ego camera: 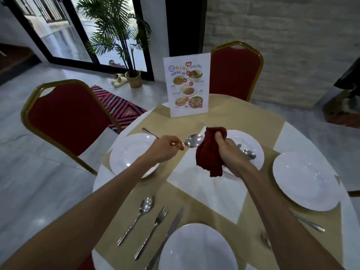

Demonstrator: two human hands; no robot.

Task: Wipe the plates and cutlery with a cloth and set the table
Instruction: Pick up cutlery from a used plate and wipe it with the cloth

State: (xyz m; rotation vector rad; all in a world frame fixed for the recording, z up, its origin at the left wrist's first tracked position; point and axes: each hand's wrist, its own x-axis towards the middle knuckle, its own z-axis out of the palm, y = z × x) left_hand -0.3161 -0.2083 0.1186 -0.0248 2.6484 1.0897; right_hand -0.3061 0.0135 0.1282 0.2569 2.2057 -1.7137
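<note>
Plate at left (pixel 124 152): lies on the worktop (pixel 194 184), partly under the left forearm; we judge the wiped spoon belongs beside it.
Left hand (pixel 161 148): fingers are curled and pinch the spoon's neck just behind the bowl; the handle end juts out past the hand toward the far left.
Spoon (pixel 192 140): held in the air above the worktop, bowl pointing right at the cloth; we cannot tell whether the two touch.
Wiping method: we fold the cloth round the bowl, draw it over both faces, then shift the left grip so the neck and handle get wiped too.
Cloth (pixel 209 152): red, bunched, hanging loose below the right hand; we gather the slack so it does not drag on the plate behind.
Right hand (pixel 228 151): fingers are closed round the cloth's upper part, thumb on top.
Plate at centre (pixel 253 141): behind the right hand, carrying more cutlery (pixel 248 154), in our judgement not yet wiped.
Plate at right (pixel 303 180): on the worktop, well apart from both hands.
</note>
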